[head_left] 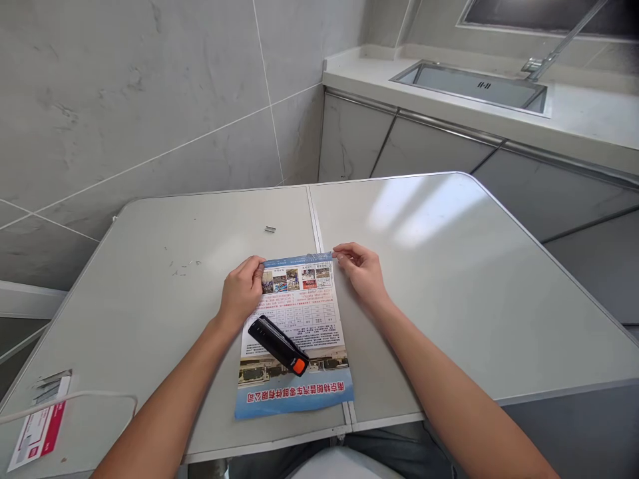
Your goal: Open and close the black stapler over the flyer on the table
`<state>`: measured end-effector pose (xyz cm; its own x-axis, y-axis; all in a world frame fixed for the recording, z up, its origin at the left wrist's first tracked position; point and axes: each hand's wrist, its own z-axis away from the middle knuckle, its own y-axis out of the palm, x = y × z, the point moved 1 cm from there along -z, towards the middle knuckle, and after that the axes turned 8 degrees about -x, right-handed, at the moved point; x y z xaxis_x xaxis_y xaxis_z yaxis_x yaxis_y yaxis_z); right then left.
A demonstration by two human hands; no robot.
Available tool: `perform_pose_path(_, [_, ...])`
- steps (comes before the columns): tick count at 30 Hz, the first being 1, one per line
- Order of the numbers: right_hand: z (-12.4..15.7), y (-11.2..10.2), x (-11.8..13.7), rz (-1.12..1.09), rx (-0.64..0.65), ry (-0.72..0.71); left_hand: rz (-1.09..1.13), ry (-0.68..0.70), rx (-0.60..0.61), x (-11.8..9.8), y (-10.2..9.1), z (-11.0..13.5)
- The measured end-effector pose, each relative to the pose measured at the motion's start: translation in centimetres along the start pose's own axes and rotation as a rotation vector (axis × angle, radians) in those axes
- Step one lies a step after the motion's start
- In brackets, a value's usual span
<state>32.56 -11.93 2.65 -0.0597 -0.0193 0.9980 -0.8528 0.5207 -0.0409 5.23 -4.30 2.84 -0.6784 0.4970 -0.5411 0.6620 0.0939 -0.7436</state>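
Note:
A printed flyer [294, 319] with blue bands lies on the table, its text upside down to me. My left hand [243, 289] is closed on the flyer's far left corner. At the far right corner, my right hand [362, 269] pinches the edge between thumb and fingers. On the flyer rests a black stapler [277, 344], lying at a slant, with an orange end toward me. Neither hand touches the stapler. Beyond the flyer sit small strips of staples [270, 229].
Loose staples [180, 269] are scattered on the left of the folding table [449, 319]. A red and white packet [42, 419] and a white cable [74, 395] lie at the near left. Tiled wall stands behind; a counter with a sink [469, 86] is at the back right.

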Motion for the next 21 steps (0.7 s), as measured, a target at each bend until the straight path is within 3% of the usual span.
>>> perform_pose_path(21, [0.23,0.29,0.33,0.007,0.058,-0.051,0.028,0.100,-0.048,-0.29,-0.11,0.08])
